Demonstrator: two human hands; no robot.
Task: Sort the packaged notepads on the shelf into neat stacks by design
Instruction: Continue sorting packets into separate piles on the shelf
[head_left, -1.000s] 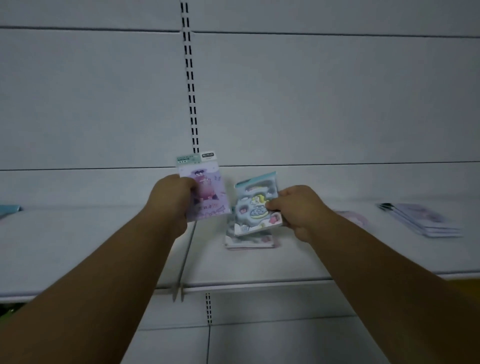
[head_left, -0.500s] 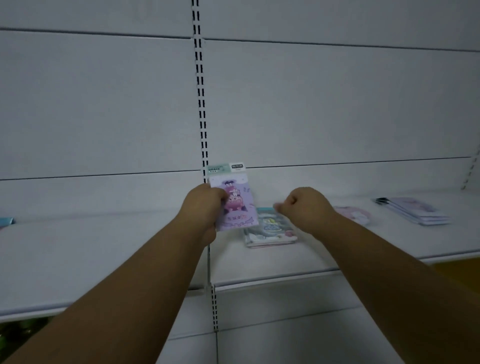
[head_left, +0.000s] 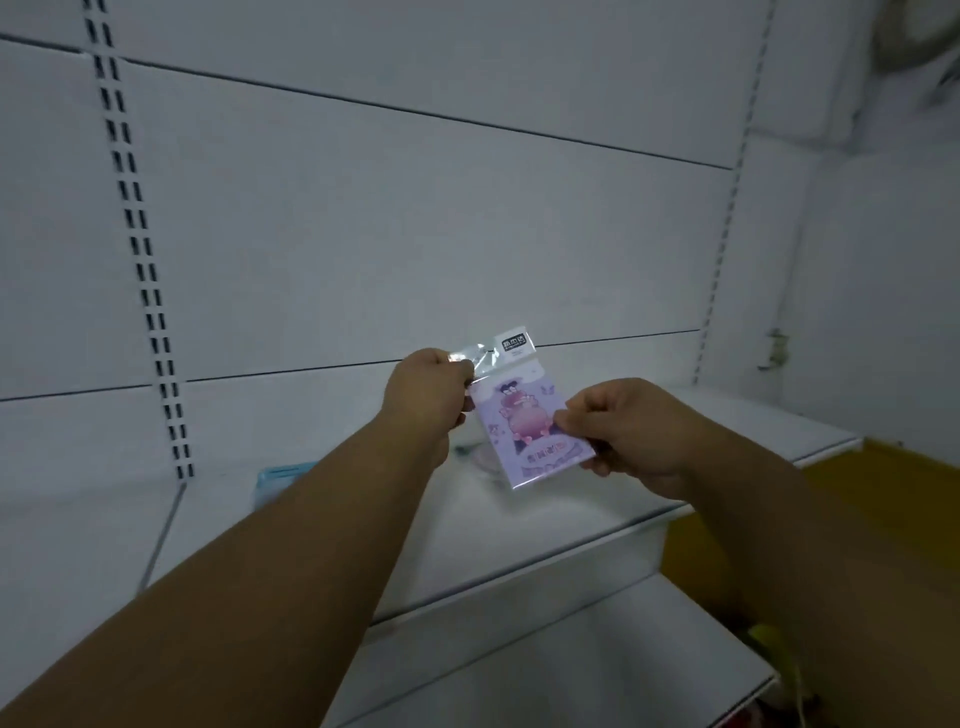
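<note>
A purple packaged notepad (head_left: 524, 431) with a cartoon figure hangs above the white shelf (head_left: 545, 514), tilted to the left. My left hand (head_left: 423, 397) pinches the clear top flap of its wrapper at the upper left. My right hand (head_left: 631, 434) grips its right edge with thumb on the front. Behind the notepad a pale pink packaged notepad (head_left: 483, 460) lies flat on the shelf, mostly hidden. A teal notepad stack (head_left: 278, 480) lies on the shelf to the left, partly covered by my left forearm.
The white back panel has slotted uprights at the left (head_left: 140, 249) and right (head_left: 727, 208). A lower white shelf (head_left: 571, 654) juts out below. A yellow-brown surface (head_left: 857, 499) shows at the right, past the shelf's end.
My view has swung to the right along the shelf. My right hand, shut and empty before, now grips the purple notepad's right edge. The left hand has slid to the wrapper's top flap.
</note>
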